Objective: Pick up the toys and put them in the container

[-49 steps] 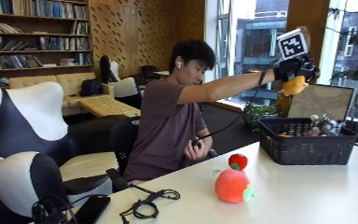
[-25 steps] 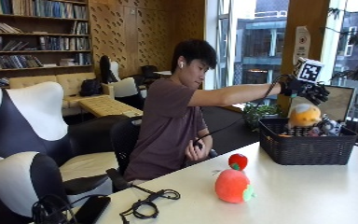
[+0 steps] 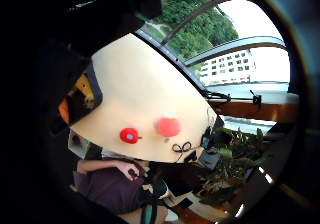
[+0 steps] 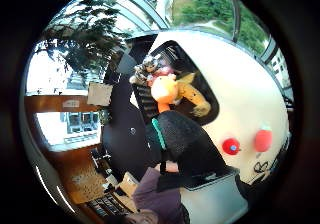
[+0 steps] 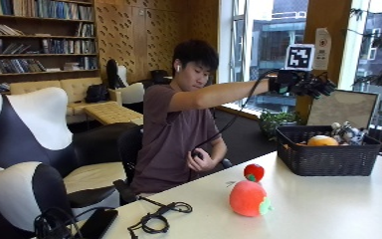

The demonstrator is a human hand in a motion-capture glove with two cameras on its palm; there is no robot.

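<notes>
- A person sits at the white table (image 5: 350, 199) with the right arm stretched out nearly level at shoulder height, the elbow almost straight.
- The gloved right hand (image 5: 308, 83) hangs in the air above the black woven container (image 5: 327, 158), well clear of its rim and touching nothing.
- Its fingers are spread and only slightly bent, pointing forward and a little downward; they hold nothing.
- The bare left hand (image 5: 199, 160) rests curled near the person's lap, below the table edge.
- The container stands on the table's far side, near the window; inside it lies an orange plush toy (image 5: 322, 141), with a grey and white toy (image 5: 345, 132) beside it toward the window side.
- The thumb side palm view looks down into the container (image 4: 150, 104) and shows the orange plush toy (image 4: 172, 91) lying there beside the grey and white toy (image 4: 146, 66).
- Two toys lie on the table outside the container: a small red apple toy (image 5: 254, 172) near the basket's front corner, and a larger red-orange peach-shaped toy (image 5: 248, 198) just in front of it, closer to the table's near edge.
- A coiled black cable (image 5: 156, 219) lies at the table's near end.
</notes>
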